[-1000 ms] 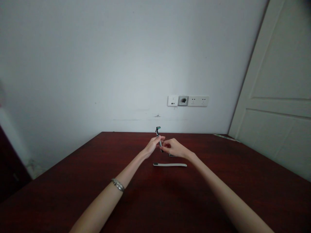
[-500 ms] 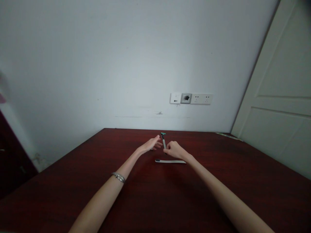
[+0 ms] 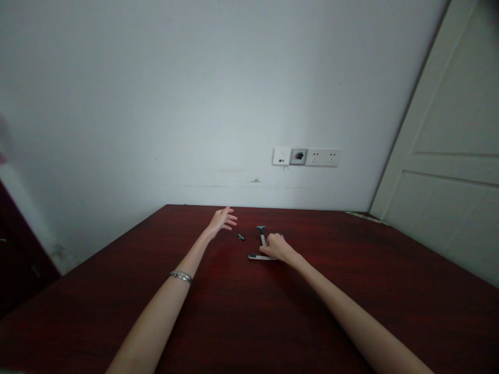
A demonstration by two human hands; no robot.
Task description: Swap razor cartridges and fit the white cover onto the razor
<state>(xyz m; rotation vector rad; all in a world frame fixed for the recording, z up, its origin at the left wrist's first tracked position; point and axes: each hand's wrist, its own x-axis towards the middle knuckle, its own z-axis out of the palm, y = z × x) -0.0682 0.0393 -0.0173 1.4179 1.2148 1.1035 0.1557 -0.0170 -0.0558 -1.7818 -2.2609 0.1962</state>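
Note:
My right hand (image 3: 276, 246) is closed around the lower handle of a razor (image 3: 262, 238), whose green-edged head points toward the wall. Just in front of that hand lies a flat, light strip with a dark end (image 3: 259, 257); its right part is hidden behind my hand. My left hand (image 3: 223, 221) is off to the left with its fingers spread and nothing in them. Between the two hands, a small dark-and-green piece like a razor head (image 3: 240, 237) rests on the table.
The dark red wooden table (image 3: 218, 322) reaches back to a pale wall (image 3: 218, 104). Wall sockets (image 3: 306, 157) sit above its far edge. A white panelled door (image 3: 448, 197) stands at the right, and a thin strip (image 3: 366, 217) lies at the far right corner.
My left hand has moved left, away from the razor, uncovering the small dark-and-green piece. My right hand has come slightly lower and nearer with the razor, now covering more of the flat strip.

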